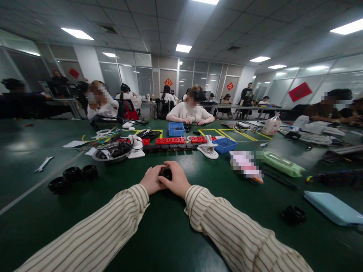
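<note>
My left hand and my right hand meet in the middle of the green table, both closed around a small black round part. Only the part's top shows between my fingers. Striped sleeves cover both forearms. Three similar black round parts lie on the table to the left, and one more black round part lies to the right.
A wrench lies far left. Ahead are a metal bowl of cables, red power strips, two blue bins, a white clamp. A green pouch and light blue case lie right. Other people sit opposite.
</note>
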{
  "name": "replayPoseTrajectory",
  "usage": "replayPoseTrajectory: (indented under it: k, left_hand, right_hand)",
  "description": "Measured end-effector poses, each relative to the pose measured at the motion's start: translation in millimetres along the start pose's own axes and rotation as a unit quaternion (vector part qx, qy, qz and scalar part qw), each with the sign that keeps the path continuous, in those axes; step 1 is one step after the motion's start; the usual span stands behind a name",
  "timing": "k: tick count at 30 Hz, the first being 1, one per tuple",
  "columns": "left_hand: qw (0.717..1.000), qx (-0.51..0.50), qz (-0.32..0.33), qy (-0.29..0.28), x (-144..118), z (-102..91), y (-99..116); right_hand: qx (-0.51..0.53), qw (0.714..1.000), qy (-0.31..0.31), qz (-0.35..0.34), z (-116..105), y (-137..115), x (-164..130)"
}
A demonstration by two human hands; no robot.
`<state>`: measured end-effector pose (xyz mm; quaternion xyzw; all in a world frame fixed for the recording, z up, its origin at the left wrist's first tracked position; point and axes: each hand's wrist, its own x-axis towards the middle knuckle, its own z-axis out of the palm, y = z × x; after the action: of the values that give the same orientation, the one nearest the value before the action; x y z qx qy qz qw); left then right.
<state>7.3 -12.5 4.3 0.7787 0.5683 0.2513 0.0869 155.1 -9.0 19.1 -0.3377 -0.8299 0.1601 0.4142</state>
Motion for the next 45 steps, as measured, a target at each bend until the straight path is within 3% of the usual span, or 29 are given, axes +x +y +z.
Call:
replayPoseTrajectory:
  k: [6, 12, 16, 25, 28, 33, 37, 41, 45]
  left_hand:
    - [0.997, 0.072, -0.014, -0.008, 1, -0.5, 0]
    - [0.997, -0.051, 0.027, -0.049, 4, -3.4, -6]
    - [0.995, -0.085, 0.038, -0.038, 5, -2.1, -10]
    - [0.998, 0.058, 0.005, 0.002, 1, -3.1, -1]
    - [0.999, 0.034, 0.017, 0.007, 1, -4.3, -2]
    - [0.996, -0.047, 0.059, -0.038, 4, -3.7, -11]
    - [0.996, -0.062, 0.062, -0.035, 4, -1.2, -15]
    - [0.998, -0.050, 0.044, -0.019, 1, -2.1, -10]
    - [0.999, 0.025, 0.027, 0.001, -2, -5.1, -2]
  right_hand:
    - [-0.035, 0.999, 0.005, 0.026, 2, 2, 2]
    - [0.018, 1.000, -0.003, -0.022, 0, 2, 1]
    - [0.009, 0.999, -0.020, -0.025, -1, 2, -1]
    - [-0.050, 0.997, 0.022, 0.054, 1, 2, 2]
    - [-0.033, 0.998, 0.025, 0.053, 4, 6, 2]
    - [0.023, 1.000, 0.015, 0.008, 5, 8, 1]
    - [0.004, 1.000, 0.003, 0.007, 2, 6, 0]
    - [-0.025, 0.999, 0.030, 0.018, -1, 3, 0]
    - [-0.052, 0.998, 0.014, 0.021, 1, 1, 1]
